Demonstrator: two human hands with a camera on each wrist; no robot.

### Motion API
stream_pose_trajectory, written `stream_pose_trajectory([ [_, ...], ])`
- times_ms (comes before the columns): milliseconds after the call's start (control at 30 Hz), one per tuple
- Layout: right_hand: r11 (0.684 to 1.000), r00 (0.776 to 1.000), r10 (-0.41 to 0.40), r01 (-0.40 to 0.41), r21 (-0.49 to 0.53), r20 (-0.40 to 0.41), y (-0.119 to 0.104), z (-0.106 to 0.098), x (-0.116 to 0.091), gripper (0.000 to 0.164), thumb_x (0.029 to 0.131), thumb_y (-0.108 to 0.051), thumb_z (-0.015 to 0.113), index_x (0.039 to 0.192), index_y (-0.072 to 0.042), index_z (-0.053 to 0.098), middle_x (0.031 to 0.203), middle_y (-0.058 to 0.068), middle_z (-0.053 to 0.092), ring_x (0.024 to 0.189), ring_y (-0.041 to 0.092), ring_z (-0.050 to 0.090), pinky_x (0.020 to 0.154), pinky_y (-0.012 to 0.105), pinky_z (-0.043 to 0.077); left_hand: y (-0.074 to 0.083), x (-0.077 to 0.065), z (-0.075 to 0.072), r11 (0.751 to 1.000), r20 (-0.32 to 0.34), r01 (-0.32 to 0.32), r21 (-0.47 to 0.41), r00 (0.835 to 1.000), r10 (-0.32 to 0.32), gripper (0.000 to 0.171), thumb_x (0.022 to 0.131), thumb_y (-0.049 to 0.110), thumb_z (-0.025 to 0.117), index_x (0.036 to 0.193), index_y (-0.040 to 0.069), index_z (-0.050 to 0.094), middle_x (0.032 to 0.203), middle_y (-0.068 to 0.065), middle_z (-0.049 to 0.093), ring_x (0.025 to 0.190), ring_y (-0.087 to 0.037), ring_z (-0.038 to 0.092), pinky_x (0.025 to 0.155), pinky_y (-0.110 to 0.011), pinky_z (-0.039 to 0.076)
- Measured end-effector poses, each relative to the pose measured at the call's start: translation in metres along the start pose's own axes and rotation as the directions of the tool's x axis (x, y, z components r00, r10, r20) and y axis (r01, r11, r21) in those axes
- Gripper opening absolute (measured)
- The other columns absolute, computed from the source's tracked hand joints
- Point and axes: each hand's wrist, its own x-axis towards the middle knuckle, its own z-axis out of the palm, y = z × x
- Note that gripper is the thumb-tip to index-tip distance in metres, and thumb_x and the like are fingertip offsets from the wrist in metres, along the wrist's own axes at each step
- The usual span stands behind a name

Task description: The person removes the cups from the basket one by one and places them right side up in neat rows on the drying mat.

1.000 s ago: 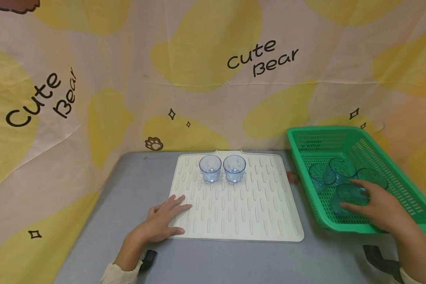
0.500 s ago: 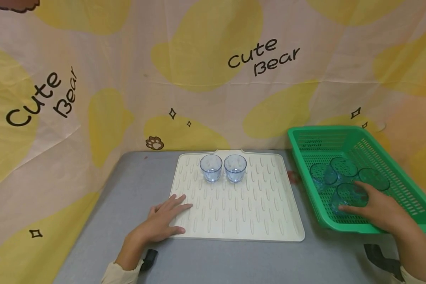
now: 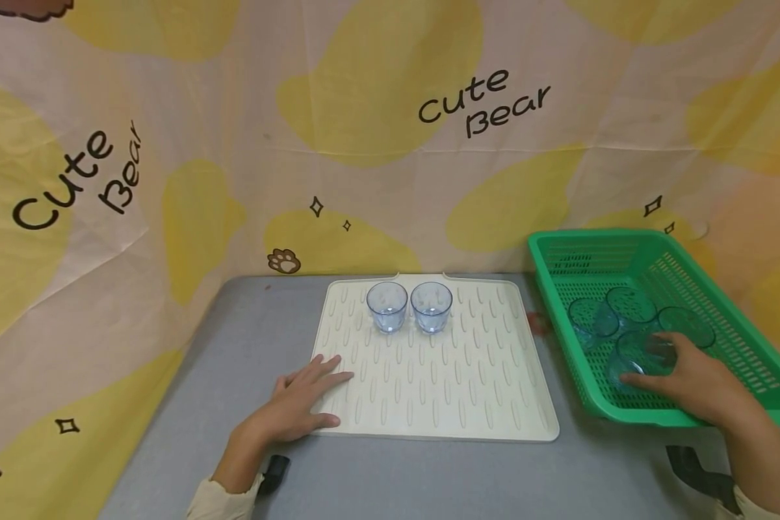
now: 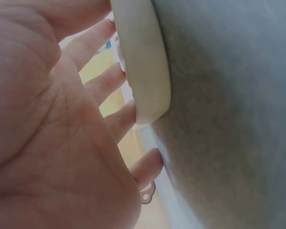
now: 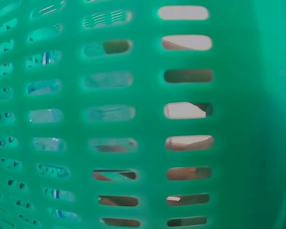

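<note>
My right hand (image 3: 702, 379) reaches into the green basket (image 3: 630, 417) and grips a clear bluish drinking glass (image 3: 638, 352), thumb on its near side and fingers at its far rim. Three more such glasses, a left one (image 3: 586, 318), a back one (image 3: 630, 305) and a right one (image 3: 684, 326), stand around it. The basket's slotted wall (image 5: 143, 95) mostly hides that hand in the right wrist view. My left hand (image 3: 292, 408) rests with spread fingers on the front left edge of a cream ridged mat (image 3: 455, 390); the left wrist view shows its palm (image 4: 57, 124) beside the mat's edge (image 4: 148, 67).
Two upright glasses, a left one (image 3: 386, 309) and a right one (image 3: 432, 309), stand side by side at the back of the mat. The grey table (image 3: 429, 480) runs under everything. A patterned cloth (image 3: 377, 144) hangs behind and on the left.
My right fingers and thumb have closed in on the front glass, which has tilted or shifted slightly. My left hand has stayed on the mat.
</note>
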Motion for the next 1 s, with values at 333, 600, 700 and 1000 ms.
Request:
stream_pose_trajectory([
  [333, 0.984, 0.991, -0.058, 0.077, 0.161, -0.120, -0.0003, -0.0007, -0.0036, 0.106, 0.087, -0.047, 0.073, 0.154, 0.008, 0.012, 0.143, 0.043, 0.031, 0.119, 0.061, 0.039, 0.082, 0.067, 0.041, -0.0005, 0.0009, -0.0007, 1.000, 0.001, -0.001, 0.022, 1.000, 0.001, 0.070, 0.085, 0.036, 0.076, 0.148, 0.030, 0.046, 0.166, 0.000, 0.026, 0.155, -0.034, 0.016, 0.105, -0.067, 0.024],
  [600, 0.956, 0.981, -0.103, 0.143, 0.255, -0.164, -0.0035, -0.0004, -0.0035, 0.102, 0.088, -0.035, 0.075, 0.156, 0.004, 0.010, 0.146, 0.039, 0.035, 0.122, 0.051, 0.042, 0.076, 0.025, 0.046, -0.0007, -0.0006, -0.0015, 1.000, -0.003, -0.004, 0.020, 1.000, 0.004, 0.070, 0.084, 0.037, 0.076, 0.148, 0.030, 0.046, 0.166, 0.001, 0.027, 0.155, -0.034, 0.016, 0.104, -0.067, 0.024],
  [700, 0.951, 0.983, -0.099, 0.139, 0.277, -0.156, -0.0032, -0.0015, -0.0032, 0.101, 0.089, -0.035, 0.074, 0.157, 0.003, 0.010, 0.147, 0.038, 0.036, 0.116, 0.028, 0.051, 0.066, 0.013, 0.039, -0.0004, -0.0014, -0.0016, 1.000, -0.008, -0.007, 0.022, 1.000, 0.007, 0.070, 0.084, 0.038, 0.076, 0.148, 0.030, 0.046, 0.166, 0.001, 0.027, 0.155, -0.033, 0.017, 0.103, -0.066, 0.024],
  [1000, 0.901, 0.964, -0.161, 0.231, 0.368, -0.212, 0.0037, 0.0010, -0.0075, 0.087, 0.094, -0.024, 0.070, 0.160, -0.025, 0.014, 0.139, 0.003, 0.042, 0.100, -0.027, 0.037, 0.072, 0.009, 0.045, 0.0019, -0.0022, -0.0020, 1.000, -0.007, 0.005, 0.019, 1.000, -0.004, 0.070, 0.084, 0.037, 0.076, 0.148, 0.030, 0.047, 0.165, 0.001, 0.027, 0.155, -0.033, 0.017, 0.104, -0.067, 0.024],
])
